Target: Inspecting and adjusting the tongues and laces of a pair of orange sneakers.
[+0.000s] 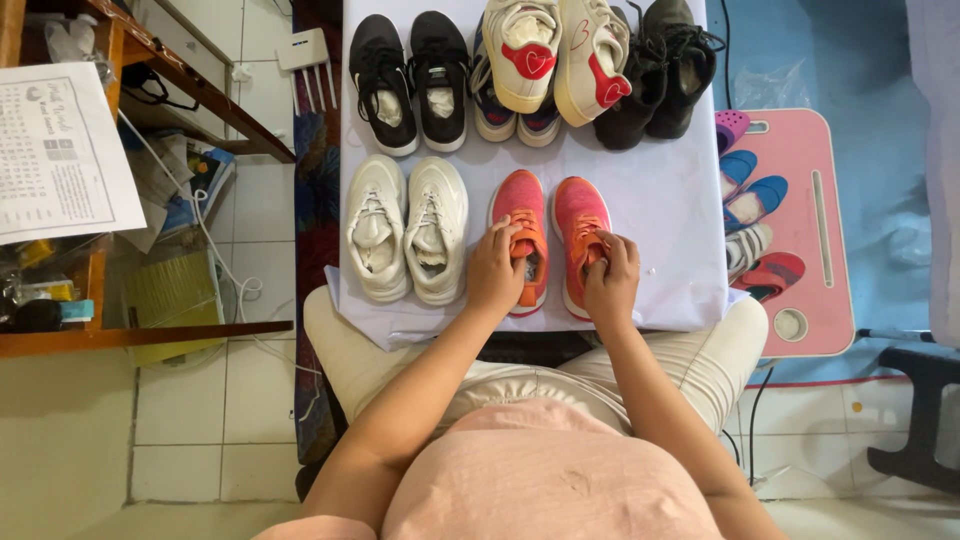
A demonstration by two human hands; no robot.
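Gripping mesh coral sneakers (550,240), both hands

A white rectangular sheet of paper printed with a grid and lines of dark text (60,150) lies at the far left, tilted, over the edge of the brown wooden shelf unit (150,335). Under it, on the shelf, sits a small box with a teal end (75,311), too small to tell more. Just right of the sheet, low on the floor side, a stack of printed papers and a booklet with a blue and green cover (205,175) leans against the shelf. No screens or signs show.
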